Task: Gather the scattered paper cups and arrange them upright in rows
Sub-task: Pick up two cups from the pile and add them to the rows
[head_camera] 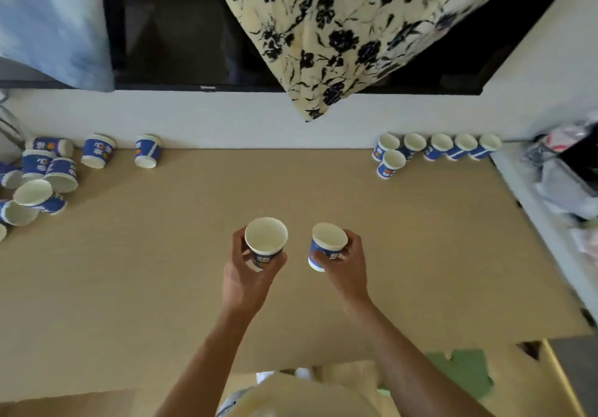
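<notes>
left hand [247, 267]: fingers [238, 239] curled round a paper cup [266, 238], mouth up, over mid worktop [145, 271]. right hand [348, 266]: fingers clamped on second cup [328, 245], slightly tilted. The two cups are near each other, not touching. Back right by the wall [226, 119]: row of five upright cups [440, 146], sixth cup [392, 163] just in front. Back left: scattered cups [42, 183], mostly on their sides.

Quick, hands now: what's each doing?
Left hand: holding a cup.
Right hand: holding another cup.
</notes>
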`<state>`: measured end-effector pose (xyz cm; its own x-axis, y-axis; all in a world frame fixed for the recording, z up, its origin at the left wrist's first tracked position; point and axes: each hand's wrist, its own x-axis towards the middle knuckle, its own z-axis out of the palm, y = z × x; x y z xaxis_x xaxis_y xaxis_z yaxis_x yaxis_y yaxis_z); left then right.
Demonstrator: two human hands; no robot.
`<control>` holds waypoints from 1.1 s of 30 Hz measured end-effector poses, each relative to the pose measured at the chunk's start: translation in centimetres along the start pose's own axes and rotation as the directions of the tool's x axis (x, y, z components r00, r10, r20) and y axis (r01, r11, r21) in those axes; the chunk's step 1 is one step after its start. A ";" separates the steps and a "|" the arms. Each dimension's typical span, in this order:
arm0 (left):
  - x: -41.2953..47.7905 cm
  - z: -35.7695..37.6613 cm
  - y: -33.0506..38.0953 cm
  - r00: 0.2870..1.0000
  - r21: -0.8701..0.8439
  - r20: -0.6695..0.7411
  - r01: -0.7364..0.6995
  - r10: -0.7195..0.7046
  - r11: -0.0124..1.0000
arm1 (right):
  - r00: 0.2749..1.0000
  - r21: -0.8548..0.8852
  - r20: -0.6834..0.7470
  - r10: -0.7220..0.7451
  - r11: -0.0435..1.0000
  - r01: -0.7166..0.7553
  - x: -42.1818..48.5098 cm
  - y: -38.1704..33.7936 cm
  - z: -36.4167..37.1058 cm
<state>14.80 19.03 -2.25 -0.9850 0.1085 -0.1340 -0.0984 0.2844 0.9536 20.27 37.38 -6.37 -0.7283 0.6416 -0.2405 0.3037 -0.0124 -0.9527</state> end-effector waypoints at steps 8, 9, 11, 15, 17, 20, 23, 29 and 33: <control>0.4 7.0 2.9 0.982 0.014 0.185 -0.042 0.038 0.999 | 0.979 0.046 -0.201 0.043 0.998 -0.034 1.3 0.9 -6.4; 0.4 7.9 3.3 0.979 0.014 0.199 -0.047 0.043 0.999 | 0.975 0.039 -0.217 0.046 0.998 -0.039 1.8 1.0 -7.2; 0.6 9.7 4.1 0.974 0.011 0.221 -0.050 0.046 0.999 | 0.969 0.033 -0.242 0.044 0.999 -0.037 3.2 1.0 -8.9; 0.8 13.8 5.3 0.966 0.025 0.255 -0.049 0.041 0.999 | 0.965 0.042 -0.260 0.038 0.999 -0.028 7.0 1.0 -12.7; 0.8 15.9 6.0 0.964 0.043 0.265 -0.047 0.034 0.998 | 0.965 0.061 -0.257 0.047 0.998 -0.033 9.3 1.1 -14.5; 0.9 19.6 7.3 0.966 0.067 0.259 -0.027 0.009 0.997 | 0.969 0.064 -0.240 0.052 0.997 -0.038 13.6 1.0 -17.5; 1.4 23.6 8.7 0.975 0.091 0.222 0.001 -0.022 0.996 | 0.979 0.034 -0.201 0.043 0.999 -0.036 18.5 0.7 -20.3; 3.2 31.2 10.4 0.985 0.116 0.172 0.009 -0.029 0.993 | 0.992 -0.086 -0.128 -0.005 0.996 -0.006 28.6 1.3 -23.8; 3.6 34.2 10.5 0.990 0.131 0.134 0.032 -0.050 0.991 | 0.996 -0.131 -0.085 -0.023 0.991 0.012 33.6 2.9 -24.7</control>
<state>15.04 54.98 -1.93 -0.9512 0.2205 -0.2158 -0.1104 0.4097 0.9055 11.87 77.82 -12.62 -0.6804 0.7045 -0.2018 0.3727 0.0955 -0.9230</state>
